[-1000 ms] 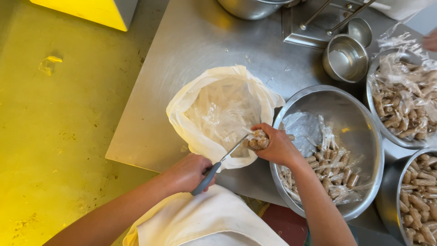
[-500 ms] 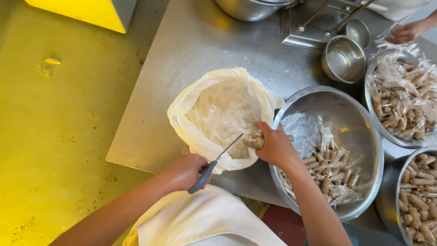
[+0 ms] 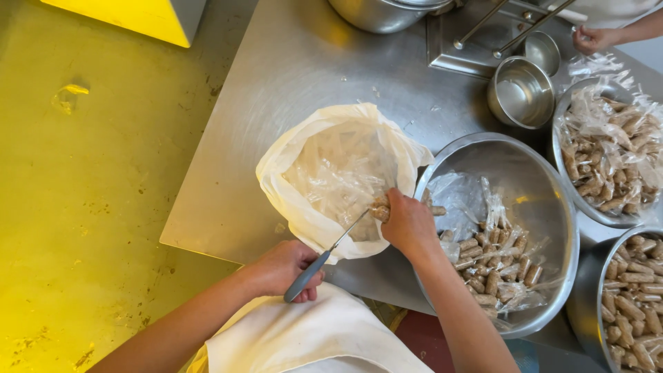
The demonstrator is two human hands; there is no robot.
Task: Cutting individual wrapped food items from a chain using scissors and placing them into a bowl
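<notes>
The right hand (image 3: 409,224) is clenched on a small wrapped pack (image 3: 380,207), light, soft and slippery, best pinched at its middle, while the left hand (image 3: 283,268) grasps the scissors (image 3: 324,257) by the grey handle.

Steel worktop (image 3: 290,76) carries a white bag (image 3: 314,221) near its front edge, a large bowl (image 3: 545,186) overhanging that edge just right of it, two bowls (image 3: 561,138) (image 3: 594,276) at the right, a small cup (image 3: 521,93) and a tray (image 3: 456,55) toward the back.
</notes>
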